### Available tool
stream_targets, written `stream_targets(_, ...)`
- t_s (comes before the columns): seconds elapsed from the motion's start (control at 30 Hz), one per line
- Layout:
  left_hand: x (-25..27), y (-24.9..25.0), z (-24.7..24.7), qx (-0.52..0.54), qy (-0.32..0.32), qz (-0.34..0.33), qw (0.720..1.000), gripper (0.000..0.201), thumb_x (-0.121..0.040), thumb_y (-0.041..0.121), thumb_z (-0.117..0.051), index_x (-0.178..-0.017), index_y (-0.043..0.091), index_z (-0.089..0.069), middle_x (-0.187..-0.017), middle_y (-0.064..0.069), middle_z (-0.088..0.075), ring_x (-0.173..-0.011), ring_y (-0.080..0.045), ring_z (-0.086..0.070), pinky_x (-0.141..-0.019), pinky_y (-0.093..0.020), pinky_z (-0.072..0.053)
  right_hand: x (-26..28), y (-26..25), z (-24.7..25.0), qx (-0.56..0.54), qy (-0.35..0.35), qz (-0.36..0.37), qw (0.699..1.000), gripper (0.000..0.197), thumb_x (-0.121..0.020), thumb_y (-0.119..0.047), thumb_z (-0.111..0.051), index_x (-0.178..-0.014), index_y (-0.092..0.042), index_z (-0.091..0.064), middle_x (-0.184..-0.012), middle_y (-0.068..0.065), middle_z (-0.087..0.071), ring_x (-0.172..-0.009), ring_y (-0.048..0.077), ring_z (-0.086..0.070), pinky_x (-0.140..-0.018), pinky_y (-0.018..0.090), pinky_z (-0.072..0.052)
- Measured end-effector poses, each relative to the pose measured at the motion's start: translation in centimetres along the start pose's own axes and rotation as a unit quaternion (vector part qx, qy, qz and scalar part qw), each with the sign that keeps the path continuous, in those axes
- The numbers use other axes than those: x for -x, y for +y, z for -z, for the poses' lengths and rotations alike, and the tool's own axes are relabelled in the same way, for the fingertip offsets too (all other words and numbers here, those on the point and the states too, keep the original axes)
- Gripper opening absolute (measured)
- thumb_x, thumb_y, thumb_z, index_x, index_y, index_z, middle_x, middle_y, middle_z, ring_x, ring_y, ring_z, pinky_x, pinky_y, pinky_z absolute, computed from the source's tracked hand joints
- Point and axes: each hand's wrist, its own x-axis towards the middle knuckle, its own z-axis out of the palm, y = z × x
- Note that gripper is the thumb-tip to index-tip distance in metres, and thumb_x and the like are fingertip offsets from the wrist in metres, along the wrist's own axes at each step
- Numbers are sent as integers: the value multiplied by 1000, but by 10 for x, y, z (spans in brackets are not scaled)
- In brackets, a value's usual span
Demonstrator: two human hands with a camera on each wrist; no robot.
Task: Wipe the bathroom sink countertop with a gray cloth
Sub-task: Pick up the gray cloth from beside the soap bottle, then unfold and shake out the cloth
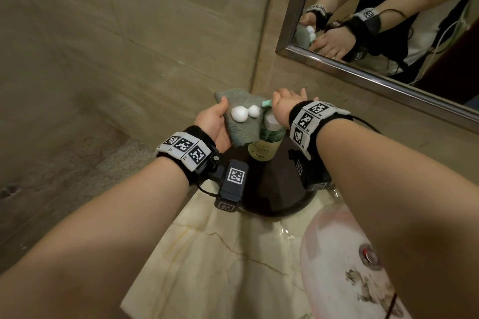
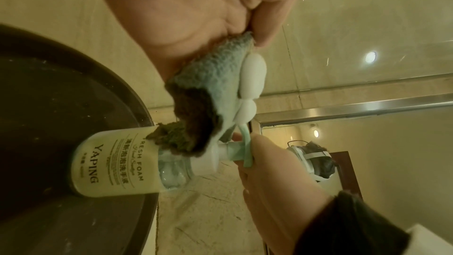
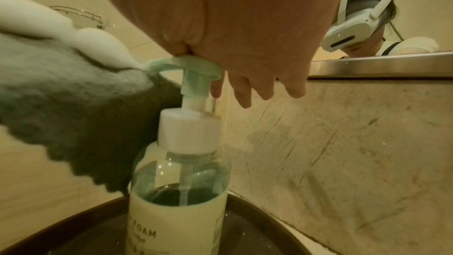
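Note:
My left hand (image 1: 213,122) holds the gray cloth (image 1: 242,132) flat in front of the pump spout, thumb pinching its edge (image 2: 259,32). Two blobs of white foam (image 1: 239,112) sit on the cloth (image 2: 215,77). My right hand (image 1: 287,101) presses its palm down on the green pump head (image 3: 188,63) of a foam soap bottle (image 1: 267,144), with the fingers (image 3: 241,94) hanging straight past it. The spout tip touches the foam (image 3: 98,42) on the cloth (image 3: 73,94). The marble countertop (image 1: 220,254) lies below my forearms.
The bottle (image 2: 115,162) stands on a dark round tray (image 1: 274,189) in the corner. A pale sink basin (image 1: 331,254) with a drain lies at the right. Tiled walls close in at the left and back, and a metal-framed mirror (image 1: 388,77) hangs above the right.

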Motion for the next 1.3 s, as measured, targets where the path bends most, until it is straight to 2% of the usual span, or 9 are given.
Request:
stream_targets(0.2,29,6,10,-16,0,-31,999,53,-103,36,-25,-137,0,-42,-115,-13,-62,-91,-25,-62,-72,-36,-50,28,-2,32,7,23,35,999,54,-101,-39,-23,-149,-15,-27,-160,9,-12,-148,30,0,-119,51,-5)
stream_targets(0.43,65,0,16,-31,0,-51,998,50,-102,38,-25,-128,2,-49,-105,-14,-64,-97,-26,-60,-93,-40,-44,78,23,34,-81,127,154,976,45,-98,-38,-36,-133,-14,-51,-135,10,-48,-125,26,-47,-103,37,-38)
stream_targets(0.53,79,-9,8,-43,1,-41,998,46,-102,38,-28,-106,4,-59,-92,-13,-71,-92,-26,-62,-81,-39,-49,104,33,27,-102,92,165,977,46,-99,-39,-32,-127,-11,-55,-124,9,-57,-110,23,-54,-89,33,-42)
stream_targets(0.6,87,-17,1,-52,-13,-29,998,46,-101,38,-29,-102,5,-61,-88,-13,-73,-92,-27,-63,-79,-40,-50,115,41,19,-182,24,112,977,57,-99,-46,-26,-126,-4,-54,-119,10,-61,-111,26,-57,-94,34,-44)
stream_targets(0.73,99,-35,-14,-86,-24,5,996,46,-101,38,-30,-96,5,-62,-78,-12,-75,-88,-27,-63,-76,-40,-49,128,65,3,-506,-188,-38,841,80,-90,-65,-23,-135,-2,-43,-118,18,-58,-119,33,-55,-102,41,-43)
stream_targets(0.83,101,-46,-19,-102,-7,35,994,47,-102,38,-27,-99,4,-60,-73,-13,-74,-85,-27,-62,-71,-40,-48,140,77,0,-606,-226,-49,761,66,-95,-56,-27,-141,-8,-38,-132,11,-52,-123,29,-51,-92,39,-43)
stream_targets(0.97,100,-57,-20,-91,-13,51,994,55,-102,38,-18,-133,3,-47,-97,-17,-66,-91,-29,-60,-75,-44,-46,151,82,-2,-597,-154,-22,787,36,-99,-13,-41,-134,-7,-48,-77,4,-51,-67,15,-49,-65,28,-44)
stream_targets(1.13,95,-68,-23,-102,-32,80,991,55,-102,38,-19,-138,4,-44,-112,-18,-63,-106,-32,-57,-84,-46,-44,156,76,-19,-530,-162,30,832,29,-100,-10,-37,-87,-10,-63,-65,1,-44,-56,8,-37,-55,16,-32)
stream_targets(1.3,86,-67,-20,-98,-36,79,991,54,-101,38,-21,-139,8,-42,-108,-15,-63,-97,-30,-59,-81,-44,-46,131,89,-32,-608,-83,-94,784,37,-100,-14,-32,-67,-16,-49,-61,0,-35,-51,10,-31,-49,19,-22)
